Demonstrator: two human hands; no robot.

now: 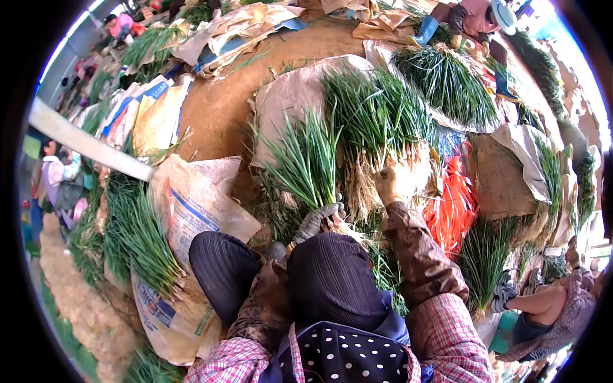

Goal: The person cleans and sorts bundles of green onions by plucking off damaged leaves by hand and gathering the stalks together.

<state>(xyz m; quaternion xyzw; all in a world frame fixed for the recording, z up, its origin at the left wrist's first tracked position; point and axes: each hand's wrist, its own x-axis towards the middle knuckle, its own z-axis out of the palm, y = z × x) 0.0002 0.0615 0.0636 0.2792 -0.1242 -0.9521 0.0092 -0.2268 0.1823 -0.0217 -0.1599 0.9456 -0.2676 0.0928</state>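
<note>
My left hand (317, 219), in a grey glove, is closed around a bunch of green onions (311, 159) just above their roots. The leaves fan upward, away from my knees. My right hand (391, 185), in a pale glove, has its fingers drawn together at the root ends of a large heap of green onions (383, 115), where its fingertips are partly hidden. That heap lies on a whitish woven sack (290, 96), with its pale, stringy roots toward me. Right of my right forearm is a bundle of red plastic ties (452, 204).
More green onions (150, 246) lie at left, partly on a printed sack (204, 207). Another heap (447, 83) is at upper right, near a bending person (476, 19). A seated person (543, 313) is at lower right. A white pole (89, 137) crosses the left side.
</note>
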